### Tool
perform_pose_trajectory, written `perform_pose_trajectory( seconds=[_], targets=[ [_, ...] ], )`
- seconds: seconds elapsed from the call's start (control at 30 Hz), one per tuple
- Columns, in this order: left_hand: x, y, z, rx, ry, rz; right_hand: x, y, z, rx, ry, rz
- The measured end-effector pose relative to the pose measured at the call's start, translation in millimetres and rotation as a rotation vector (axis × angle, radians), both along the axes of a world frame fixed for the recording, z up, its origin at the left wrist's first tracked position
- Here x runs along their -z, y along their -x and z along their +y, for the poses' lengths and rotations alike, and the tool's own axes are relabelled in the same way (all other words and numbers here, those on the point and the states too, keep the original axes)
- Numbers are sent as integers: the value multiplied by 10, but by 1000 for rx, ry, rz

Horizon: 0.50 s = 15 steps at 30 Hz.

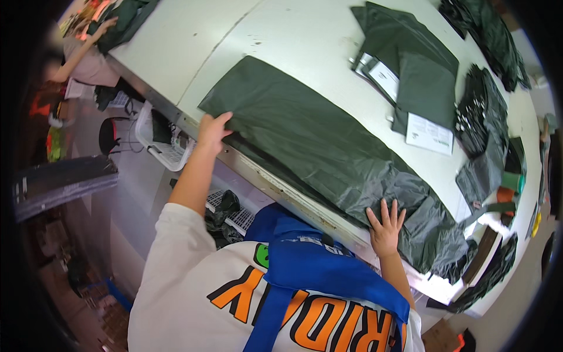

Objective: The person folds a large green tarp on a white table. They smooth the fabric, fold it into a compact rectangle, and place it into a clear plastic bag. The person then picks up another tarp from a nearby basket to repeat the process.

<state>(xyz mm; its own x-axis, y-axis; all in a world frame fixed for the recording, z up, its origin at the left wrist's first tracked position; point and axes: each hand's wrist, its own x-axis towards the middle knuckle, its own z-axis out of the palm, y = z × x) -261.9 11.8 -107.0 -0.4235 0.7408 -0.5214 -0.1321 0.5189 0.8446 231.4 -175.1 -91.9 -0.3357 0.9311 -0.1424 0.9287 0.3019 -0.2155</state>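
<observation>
A long, dark green folded piece of thin, slightly shiny material [305, 129] lies along the near edge of the white table [293, 35]. It is smooth at the left and crumpled toward the right. At its near left edge rests my left hand [214, 132], thumb and forefinger apart; its other fingers are partly hidden. My right hand [385, 230] lies flat on the crumpled right part, fingers spread. I cannot make out what kind of article the material is.
Dark green folded pieces with white cards [429, 134] lie beyond, at the far right. Bunched dark material [484, 111] is along the right side. Below the table's left edge stands a white plastic basket [153, 136]. Another person's arm [82, 56] reaches onto the table at far left.
</observation>
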Motion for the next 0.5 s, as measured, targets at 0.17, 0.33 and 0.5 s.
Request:
perform_pose_trajectory(
  seconds=[0.17,0.33,0.5],
  targets=[
    [-289,-567,-107,176,-345,1329,46,31,-29,14,44,-39],
    [-459,-2436,-593,1348,-800,1023,6,-14,9,-17,53,-52],
    [13,-2808,-982,1484,-704,1024,-325,-670,-2,160,5,252]
  ],
)
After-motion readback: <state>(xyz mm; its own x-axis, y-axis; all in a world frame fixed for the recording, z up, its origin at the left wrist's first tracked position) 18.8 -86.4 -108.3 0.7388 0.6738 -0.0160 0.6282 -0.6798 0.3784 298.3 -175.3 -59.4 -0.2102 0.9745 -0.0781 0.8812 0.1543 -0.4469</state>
